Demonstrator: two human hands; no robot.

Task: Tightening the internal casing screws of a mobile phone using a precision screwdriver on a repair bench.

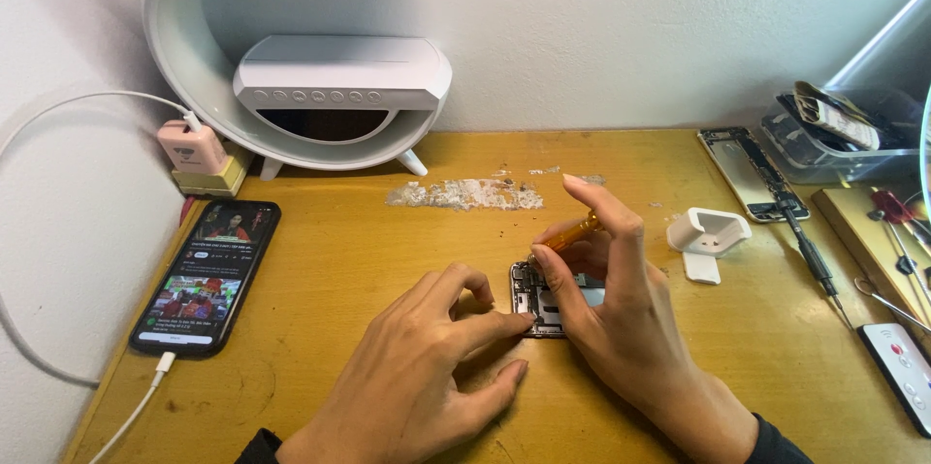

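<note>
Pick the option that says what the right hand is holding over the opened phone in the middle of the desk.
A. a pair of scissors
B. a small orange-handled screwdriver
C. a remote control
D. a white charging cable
B: the right hand pinches a small orange-handled screwdriver with its tip down on the opened phone, which the left hand steadies.

The bare yellow wooden desk (369,260) between the black charging smartphone (207,277) on the left and the hands is open for passing. Behind, the big white round lamp-speaker (320,66) blocks the wall side. On the right, the white plastic stand (708,236), the black slim screwdriver (810,256) and the clear plastic parts box (834,149) crowd the way
</note>
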